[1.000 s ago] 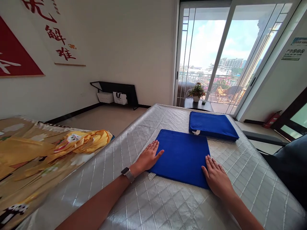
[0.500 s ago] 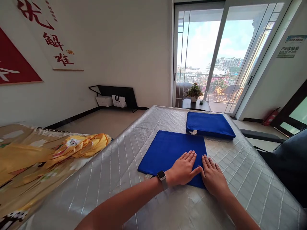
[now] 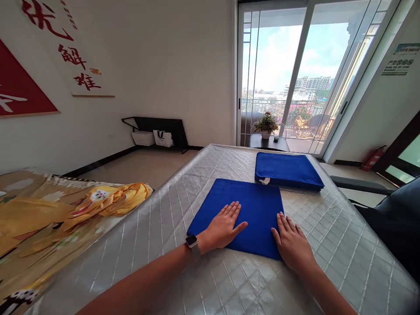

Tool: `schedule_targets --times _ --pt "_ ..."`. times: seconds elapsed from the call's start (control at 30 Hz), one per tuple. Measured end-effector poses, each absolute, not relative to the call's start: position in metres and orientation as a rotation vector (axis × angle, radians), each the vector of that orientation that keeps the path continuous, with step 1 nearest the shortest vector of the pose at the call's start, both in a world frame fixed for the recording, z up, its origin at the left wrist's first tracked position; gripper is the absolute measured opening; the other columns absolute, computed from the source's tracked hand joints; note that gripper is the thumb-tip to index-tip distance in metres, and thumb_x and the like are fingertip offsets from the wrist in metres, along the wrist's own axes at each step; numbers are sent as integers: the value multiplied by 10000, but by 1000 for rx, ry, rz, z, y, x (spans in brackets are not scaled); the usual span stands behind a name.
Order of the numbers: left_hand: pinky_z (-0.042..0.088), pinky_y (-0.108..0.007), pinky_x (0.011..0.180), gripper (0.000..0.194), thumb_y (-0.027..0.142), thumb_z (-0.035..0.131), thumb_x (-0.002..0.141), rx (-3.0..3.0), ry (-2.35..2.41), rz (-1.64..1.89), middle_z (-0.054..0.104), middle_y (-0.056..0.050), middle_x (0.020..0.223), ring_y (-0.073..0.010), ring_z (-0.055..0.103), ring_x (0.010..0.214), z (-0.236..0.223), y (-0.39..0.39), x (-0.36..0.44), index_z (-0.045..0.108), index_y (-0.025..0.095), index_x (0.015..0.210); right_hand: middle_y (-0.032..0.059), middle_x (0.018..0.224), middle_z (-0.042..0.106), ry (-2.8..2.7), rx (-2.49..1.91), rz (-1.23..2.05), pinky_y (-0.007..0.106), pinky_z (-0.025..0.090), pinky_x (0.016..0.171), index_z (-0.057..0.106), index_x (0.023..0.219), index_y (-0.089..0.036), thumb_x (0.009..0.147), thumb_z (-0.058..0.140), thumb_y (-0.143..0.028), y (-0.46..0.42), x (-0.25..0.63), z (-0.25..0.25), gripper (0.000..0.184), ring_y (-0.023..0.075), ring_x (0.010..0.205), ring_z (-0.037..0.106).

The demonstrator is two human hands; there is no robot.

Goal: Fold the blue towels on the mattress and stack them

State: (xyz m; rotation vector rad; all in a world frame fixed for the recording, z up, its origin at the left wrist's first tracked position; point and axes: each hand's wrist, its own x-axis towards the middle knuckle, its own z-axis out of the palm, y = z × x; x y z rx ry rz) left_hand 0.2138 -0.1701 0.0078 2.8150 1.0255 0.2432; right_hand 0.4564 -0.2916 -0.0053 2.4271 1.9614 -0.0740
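Note:
A flat blue cloth piece, folded into a near-rectangle (image 3: 252, 201), lies on the silver quilted bed surface (image 3: 236, 284). My left hand (image 3: 221, 227), with a watch at its wrist, rests palm down on the cloth's left half, fingers stretched out and thumb spread. At the right edge of the same cloth, my right hand (image 3: 293, 240) lies flat, its fingers extended partly over the border. Just beyond sits a thicker stack of blue folded cloth (image 3: 288, 168) with a white tag at its near left corner.
To the left is a patterned bedspread with a crumpled yellow cloth (image 3: 111, 199) on it. A potted plant (image 3: 266, 124) stands on a small dark table by the sliding glass door. Someone's dark-clothed leg (image 3: 393, 218) shows at the right edge.
My left hand moved from the cloth's left edge across to beside my right hand, then back left to the cloth's left half. My right hand stays at the right edge.

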Motion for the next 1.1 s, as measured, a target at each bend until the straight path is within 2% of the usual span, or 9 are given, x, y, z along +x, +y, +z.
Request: schedule_targets --times 0.27,0.47,0.7,0.9,1.0,1.1 --pt "228 -455 1259 768 657 232 1032 2728 1297 302 235 -112 1667 -259 233 1539 -9 -136 139 245 154 1612 66 1674 209 1971 2444 -33 473 218 1238 232 1611 -135 1035 213 -448 -290 461 -15 656 257 1549 193" --pt "207 -443 1268 796 670 242 1026 2722 1280 300 219 -118 1671 -256 215 1545 -11 -136 136 245 125 1606 52 1674 195 1960 2401 0 477 236 1236 246 1607 -133 1031 190 -451 -291 463 -19 661 254 1549 194" --pt "228 -440 1263 763 655 257 1032 2759 1273 371 243 -94 1670 -255 238 1539 -14 -138 135 198 174 1621 53 1672 214 1974 2416 -18 489 244 1237 275 1605 -135 1028 201 -468 -292 464 -19 670 257 1550 189" --pt "215 -434 1267 787 668 248 1027 2723 1294 311 218 -104 1673 -249 224 1543 -6 -141 137 236 140 1611 56 1673 237 2045 2386 4 501 248 1233 307 1601 -145 1011 235 -438 -295 467 -22 663 265 1549 197" --pt "206 -428 1269 789 664 253 1028 2720 1304 300 226 -109 1672 -253 225 1543 -5 -142 137 239 132 1610 54 1662 289 2039 2463 46 484 269 1225 324 1596 -151 1008 231 -462 -295 465 -18 671 253 1538 241" --pt "210 -425 1268 766 647 248 1037 2744 1282 309 221 -100 1675 -252 229 1542 -7 -142 135 212 149 1618 77 1596 433 2065 2563 139 464 339 1186 439 1542 -164 1004 243 -477 -295 463 -7 652 266 1470 386"
